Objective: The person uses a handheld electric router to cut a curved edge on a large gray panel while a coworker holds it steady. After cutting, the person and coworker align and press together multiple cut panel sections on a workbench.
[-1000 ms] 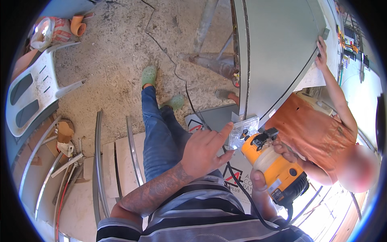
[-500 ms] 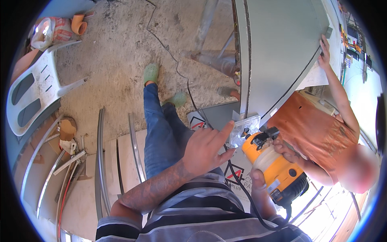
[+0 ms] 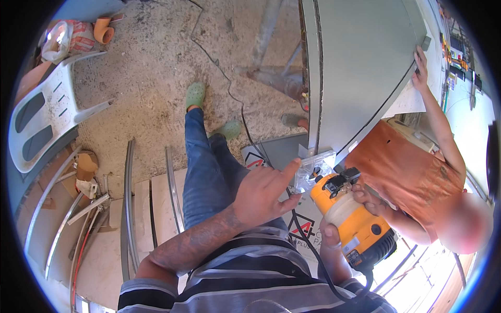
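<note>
A yellow-and-black trim router (image 3: 360,224) with a clear plastic base (image 3: 313,172) lies tilted at the near corner of a grey panel (image 3: 365,68). My right hand (image 3: 332,242) grips the router's body from below, its thumb on the near side. My left hand (image 3: 266,193) is open, index finger and thumb stretched apart, with the index fingertip at the clear base's left edge; whether it touches cannot be told. A co-worker's hand (image 3: 369,201) also rests on the router's far side. The router's black cord (image 3: 324,266) loops down across my striped shirt.
The co-worker in an orange shirt (image 3: 402,172) stands at the right, other hand (image 3: 420,70) on the panel's edge. A white plastic chair (image 3: 44,115) lies at the left. Metal strips (image 3: 130,208) lie lower left. A black cable (image 3: 228,78) runs over the concrete floor.
The router and both my hands have shifted very slightly left and down. The hold on the router is the same, and the panel stays in place.
</note>
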`<state>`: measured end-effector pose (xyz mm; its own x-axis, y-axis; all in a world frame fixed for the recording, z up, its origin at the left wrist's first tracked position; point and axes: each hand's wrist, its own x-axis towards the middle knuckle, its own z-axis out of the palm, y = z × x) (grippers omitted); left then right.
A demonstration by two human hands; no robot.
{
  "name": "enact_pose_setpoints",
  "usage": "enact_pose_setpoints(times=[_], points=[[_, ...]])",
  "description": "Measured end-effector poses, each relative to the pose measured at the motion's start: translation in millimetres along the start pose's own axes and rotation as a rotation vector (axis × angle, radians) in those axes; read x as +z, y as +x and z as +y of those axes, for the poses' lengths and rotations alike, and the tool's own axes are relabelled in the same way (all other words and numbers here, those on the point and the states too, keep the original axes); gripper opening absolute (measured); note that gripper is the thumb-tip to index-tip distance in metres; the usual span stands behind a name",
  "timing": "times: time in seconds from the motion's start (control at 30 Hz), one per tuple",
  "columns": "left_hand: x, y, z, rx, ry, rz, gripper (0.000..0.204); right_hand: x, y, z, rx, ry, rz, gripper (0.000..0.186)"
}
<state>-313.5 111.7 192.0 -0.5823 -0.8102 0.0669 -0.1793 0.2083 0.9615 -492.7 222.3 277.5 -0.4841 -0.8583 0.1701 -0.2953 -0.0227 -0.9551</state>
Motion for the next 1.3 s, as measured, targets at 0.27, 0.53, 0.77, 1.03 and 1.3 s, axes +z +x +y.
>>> enact_pose_setpoints(times=[0.27, 0.53, 0.77, 1.03, 1.3], points=[[-5, 5, 5, -0.060, -0.004, -0.033, 0.084, 9, 7, -2, -0.014, -0.002, -0.003, 0.101], [-2, 3, -1, -0.045, -0.057, -0.009, 0.084, -11, 4, 0, 0.010, -0.001, -0.087, 0.102], [-7, 7, -1, -0.081, -0.036, -0.098, 0.083, -1, 4, -1, 0.008, -0.026, -0.025, 0.102], [-3, 9, -6, -0.024, -0.079, -0.004, 0.083, -6, 7, -6, 0.028, -0.059, -0.059, 0.102], [-5, 11, -8, -0.024, -0.098, -0.021, 0.085, -4, 7, -3, 0.028, -0.009, -0.044, 0.105]])
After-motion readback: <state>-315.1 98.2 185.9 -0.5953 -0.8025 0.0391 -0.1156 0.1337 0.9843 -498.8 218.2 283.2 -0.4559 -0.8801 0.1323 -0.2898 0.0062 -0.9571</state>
